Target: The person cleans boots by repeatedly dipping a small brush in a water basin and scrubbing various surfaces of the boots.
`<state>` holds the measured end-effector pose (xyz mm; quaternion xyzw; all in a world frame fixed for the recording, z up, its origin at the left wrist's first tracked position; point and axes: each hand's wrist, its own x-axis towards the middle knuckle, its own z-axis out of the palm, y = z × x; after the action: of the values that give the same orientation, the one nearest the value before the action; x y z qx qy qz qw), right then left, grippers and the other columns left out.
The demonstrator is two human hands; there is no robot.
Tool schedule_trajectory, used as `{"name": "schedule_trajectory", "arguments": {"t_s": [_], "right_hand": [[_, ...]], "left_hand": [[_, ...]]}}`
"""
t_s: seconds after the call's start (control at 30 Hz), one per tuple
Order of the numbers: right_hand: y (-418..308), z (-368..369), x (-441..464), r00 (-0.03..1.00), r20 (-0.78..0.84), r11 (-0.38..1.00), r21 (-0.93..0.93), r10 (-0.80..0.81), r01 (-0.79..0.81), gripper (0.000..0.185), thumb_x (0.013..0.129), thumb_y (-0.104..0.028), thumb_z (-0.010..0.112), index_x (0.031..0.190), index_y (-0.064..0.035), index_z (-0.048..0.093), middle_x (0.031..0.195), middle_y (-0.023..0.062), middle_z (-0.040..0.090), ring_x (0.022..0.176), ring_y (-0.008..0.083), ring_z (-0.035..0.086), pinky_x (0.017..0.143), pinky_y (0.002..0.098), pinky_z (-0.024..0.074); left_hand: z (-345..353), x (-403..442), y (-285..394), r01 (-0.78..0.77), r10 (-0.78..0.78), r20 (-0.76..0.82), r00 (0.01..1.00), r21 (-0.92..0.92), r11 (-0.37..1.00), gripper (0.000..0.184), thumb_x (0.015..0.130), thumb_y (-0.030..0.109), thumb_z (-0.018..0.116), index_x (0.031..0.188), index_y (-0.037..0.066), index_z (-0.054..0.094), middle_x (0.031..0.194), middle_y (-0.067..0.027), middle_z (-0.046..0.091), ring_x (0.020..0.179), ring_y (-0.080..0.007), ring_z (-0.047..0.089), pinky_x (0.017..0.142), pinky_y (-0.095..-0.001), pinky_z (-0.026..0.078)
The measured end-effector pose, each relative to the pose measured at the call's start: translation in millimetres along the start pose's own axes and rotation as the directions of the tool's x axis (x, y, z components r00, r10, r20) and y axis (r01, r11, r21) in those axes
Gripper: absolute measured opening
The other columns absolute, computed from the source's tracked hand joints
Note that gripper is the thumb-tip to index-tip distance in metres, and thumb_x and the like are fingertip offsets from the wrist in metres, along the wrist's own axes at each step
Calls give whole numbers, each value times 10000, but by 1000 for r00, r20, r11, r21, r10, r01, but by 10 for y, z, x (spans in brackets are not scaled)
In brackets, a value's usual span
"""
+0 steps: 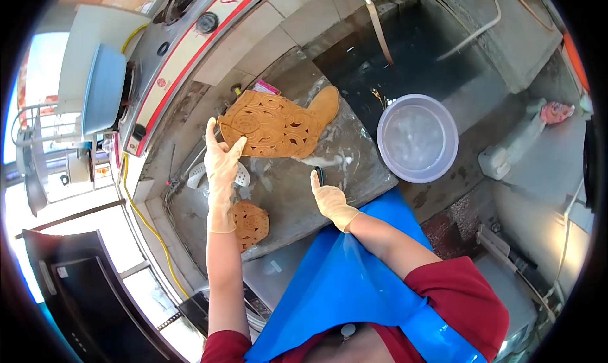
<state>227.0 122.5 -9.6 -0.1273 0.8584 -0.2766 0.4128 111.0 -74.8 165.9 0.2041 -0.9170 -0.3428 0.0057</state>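
The brown openwork piece (269,123) lay on the bench (288,208), at two o'clock from the gloved left hand (223,163), whose thumb and forefinger stood apart at its edge. The gloved right hand (334,203) was closed on a black object (320,175). A basin (417,141) stood at its two o'clock.

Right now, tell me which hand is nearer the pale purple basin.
Right. The right hand is left of the basin, around a dark object; the left hand is farther left, by the brown cutout piece.
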Motion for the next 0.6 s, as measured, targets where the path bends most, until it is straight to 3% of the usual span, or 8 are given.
{"name": "schedule_trajectory", "arguments": {"t_s": [0.1, 0.2, 0.27, 0.33, 0.37, 0.47, 0.53, 0.6], "right_hand": [[74, -9, -66, 1000, -19, 999, 54, 0, 1, 826, 871, -11, 508, 1552, -113, 53, 977, 240, 681, 883, 388, 680, 800, 470, 541], [206, 24, -104, 993, -64, 964, 252, 102, -83, 872, 862, -32, 529, 1550, -103, -3, 1009, 261, 672, 913, 402, 675, 822, 481, 533], [254, 27, -131, 964, -112, 909, 374, 242, -185, 815, 818, -98, 597, 1519, -48, 186, 1033, 280, 661, 943, 403, 671, 846, 481, 526], [483, 181, -12, 927, -208, 782, 611, 312, -126, 693, 788, -190, 695, 1374, 74, 436, 888, 234, 684, 826, 337, 696, 756, 466, 534], [635, 229, 0, 939, -234, 657, 754, 253, 10, 470, 776, -208, 718, 1120, 95, 616, 843, 181, 685, 726, 283, 682, 659, 408, 535], [851, -58, -88, 983, 147, -13, 989, 107, -147, 216, 786, -225, 718, 798, -27, 634, 710, 67, 597, 663, 212, 628, 575, 343, 513], [962, -310, -198, 982, 185, -289, 942, 22, -171, 199, 821, -72, 688, 985, -17, 592, 801, 96, 562, 656, 223, 618, 591, 371, 561], [935, -559, -361, 978, 202, -318, 931, 45, -177, 313, 835, -51, 664, 1106, 2, 518, 876, 126, 576, 766, 260, 642, 618, 385, 579]], "left_hand": [[63, 159, 6, 166, -167, -10, 986, 149, 975, 863, 807, 166, 798, 1496, 52, 291, 839, -15, 642, 688, -48, 557, 612, -202, 435], [177, 442, -442, 75, -83, 25, 996, 235, 969, 863, 808, 204, 794, 1492, 28, 299, 941, -81, 672, 816, -120, 602, 754, -302, 500], [205, 401, -360, 165, -187, 47, 981, 291, 942, 760, 821, 258, 782, 1437, 28, 401, 1080, -115, 674, 918, -161, 630, 846, -313, 493], [276, 633, -786, 569, -503, 386, 773, -72, 819, 544, 833, 380, 757, 1245, 62, 598, 1143, -86, 671, 1004, -213, 626, 907, -372, 467], [339, 562, -793, 595, -499, 384, 777, -188, 782, 474, 814, 404, 773, 1146, 88, 651, 1131, -65, 665, 998, -197, 622, 906, -388, 470], [534, 394, -800, 583, -521, 280, 807, -234, 778, 494, 811, 407, 778, 1154, 77, 646, 1108, -58, 667, 1025, -188, 610, 897, -366, 474], [640, 74, -640, 374, -302, 222, 927, -526, 764, 697, 834, 356, 768, 1379, 52, 459, 1257, -105, 581, 1112, -203, 572, 919, -352, 475], [946, 18, -930, 181, -309, -184, 933, -502, 846, 779, 880, 333, 723, 1467, 44, 300, 1379, -134, 475, 1233, -224, 483, 981, -356, 447]]}}
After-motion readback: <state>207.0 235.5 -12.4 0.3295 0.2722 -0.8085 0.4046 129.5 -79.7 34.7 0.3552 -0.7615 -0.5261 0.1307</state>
